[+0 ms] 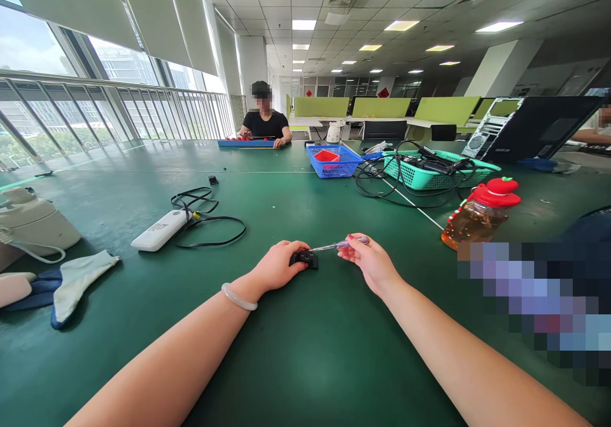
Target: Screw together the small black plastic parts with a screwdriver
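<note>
On the green table [296,350], my left hand [279,265] is curled over a small black part [305,259] and holds it down on the surface. My right hand [367,261] pinches a slim screwdriver [338,245] with a clear handle. Its tip points left onto the black part. A pale bangle sits on my left wrist.
A white power strip [161,230] with a black cable lies to the left, with gloves [71,280] and a white appliance [28,220] further left. A blue basket [333,161], a teal basket [429,172] of cables and a red-lidded bottle [480,214] stand behind. Another person [264,121] sits at the far end.
</note>
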Motion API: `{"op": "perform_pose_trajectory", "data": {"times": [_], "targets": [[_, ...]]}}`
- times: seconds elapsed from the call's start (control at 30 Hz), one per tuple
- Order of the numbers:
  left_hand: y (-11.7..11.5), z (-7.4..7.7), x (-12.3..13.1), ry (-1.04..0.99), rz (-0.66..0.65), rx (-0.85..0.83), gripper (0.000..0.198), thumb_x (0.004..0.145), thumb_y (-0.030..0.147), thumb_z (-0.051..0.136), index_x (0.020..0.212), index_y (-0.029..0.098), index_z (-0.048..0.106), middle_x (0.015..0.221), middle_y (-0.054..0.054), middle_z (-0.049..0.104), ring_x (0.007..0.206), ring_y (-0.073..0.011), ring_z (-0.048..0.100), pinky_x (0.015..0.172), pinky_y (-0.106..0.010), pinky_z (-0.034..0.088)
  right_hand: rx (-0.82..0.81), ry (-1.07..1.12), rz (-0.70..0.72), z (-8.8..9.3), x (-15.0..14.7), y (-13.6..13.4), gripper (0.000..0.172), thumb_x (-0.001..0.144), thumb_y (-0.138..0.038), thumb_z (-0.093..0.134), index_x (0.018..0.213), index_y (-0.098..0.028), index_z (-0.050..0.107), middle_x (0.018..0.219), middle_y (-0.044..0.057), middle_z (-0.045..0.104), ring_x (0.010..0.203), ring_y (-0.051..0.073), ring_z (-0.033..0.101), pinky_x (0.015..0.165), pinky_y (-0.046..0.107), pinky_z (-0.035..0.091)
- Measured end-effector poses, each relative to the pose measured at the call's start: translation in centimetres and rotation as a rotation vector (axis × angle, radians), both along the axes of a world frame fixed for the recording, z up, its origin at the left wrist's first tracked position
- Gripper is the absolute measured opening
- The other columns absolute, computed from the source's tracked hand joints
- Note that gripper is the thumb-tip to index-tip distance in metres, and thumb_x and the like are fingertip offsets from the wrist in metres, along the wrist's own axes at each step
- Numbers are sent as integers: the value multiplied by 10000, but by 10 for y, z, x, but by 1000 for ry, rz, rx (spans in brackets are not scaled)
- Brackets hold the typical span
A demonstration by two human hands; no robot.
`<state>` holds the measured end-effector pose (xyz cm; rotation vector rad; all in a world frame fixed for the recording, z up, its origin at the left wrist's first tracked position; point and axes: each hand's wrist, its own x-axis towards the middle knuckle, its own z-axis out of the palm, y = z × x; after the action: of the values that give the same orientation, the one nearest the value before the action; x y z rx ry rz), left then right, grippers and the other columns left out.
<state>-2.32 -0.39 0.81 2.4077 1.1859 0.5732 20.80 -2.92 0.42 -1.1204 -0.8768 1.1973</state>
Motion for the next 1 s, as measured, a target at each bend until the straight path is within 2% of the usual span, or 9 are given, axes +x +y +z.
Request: {"op": "perform_pose_trajectory", "data": {"times": [0.2,0.4,0.53,0.67,0.77,0.83,1.0], "targets": [[1,-2,0,3,-10,14,354,855,334,562,1200,270,605,1134,-46,684,1088,-247,579,963,-400,477,-15,-9,-20,2,-1,0,437,562,-512,849,793,-213,627,706,21,713,652,196,675,739,393,563],[1,-1,0,12,-17,19,359,840,278,557,1195,270,604,1139,-30,687,1094,-239,579,972,-392,478,54,-72,-28,5,-2,-2,454,554,-554,825,753,-207,610,689,2,677,656,184,653,753,377,543],[2,-3,0,14,-12,22,359,849,304,564,1205,269,600,1164,-35,679,1106,-241,577,991,-403,469,188,-363,-63,8,1,-6,373,707,-566,697,704,-212,581,656,3,635,667,189,624,698,336,492],[2,-3,0,9,-7,19,358,852,332,572,1202,265,602,1177,-40,677,1144,-253,556,1010,-416,461,343,-742,-229,17,4,-17,277,831,-467,555,687,-231,538,643,10,604,609,180,551,577,303,416],[1,-2,0,7,-5,36,365,847,303,567,1208,260,600,1194,-43,673,1160,-257,549,1021,-420,455,517,-894,-334,23,3,-26,219,857,-401,523,707,-242,526,685,27,614,679,203,569,638,324,441],[1,-3,0,4,-5,50,376,841,286,569,1214,259,598,1198,-45,672,1157,-257,554,1023,-420,454,620,-944,-325,26,-1,-30,189,868,-368,514,724,-247,527,711,35,624,720,212,582,694,343,458],[2,-3,0,6,-8,64,401,822,284,602,1222,253,599,1189,-45,678,1137,-257,567,1027,-423,450,747,-1053,-146,25,-13,-34,143,892,-306,492,766,-250,529,731,28,633,763,209,589,755,355,463]]}}
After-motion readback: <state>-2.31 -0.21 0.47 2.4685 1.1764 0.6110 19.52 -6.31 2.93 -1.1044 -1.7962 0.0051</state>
